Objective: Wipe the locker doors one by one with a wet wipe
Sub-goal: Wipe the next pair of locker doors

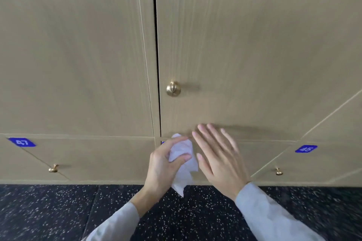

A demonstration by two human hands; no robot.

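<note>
**Wipe bunched at the door's lower edge**

Crumpled wet wipe (183, 159) pinched in left hand (164, 164), just below bottom edge of upper locker door (244, 49). Right hand (217, 156) beside it, fingers straight and spread, holding nothing. Brass knob (173, 88) above; bare door panel beyond. Speckled dark floor (49, 211) below.

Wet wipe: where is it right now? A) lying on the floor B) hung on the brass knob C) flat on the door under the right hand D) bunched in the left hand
D: the crumpled white wet wipe sits bunched in the left hand, whose fingers and thumb curl round it, while the right hand is beside it with straight fingers and holds nothing.
</note>
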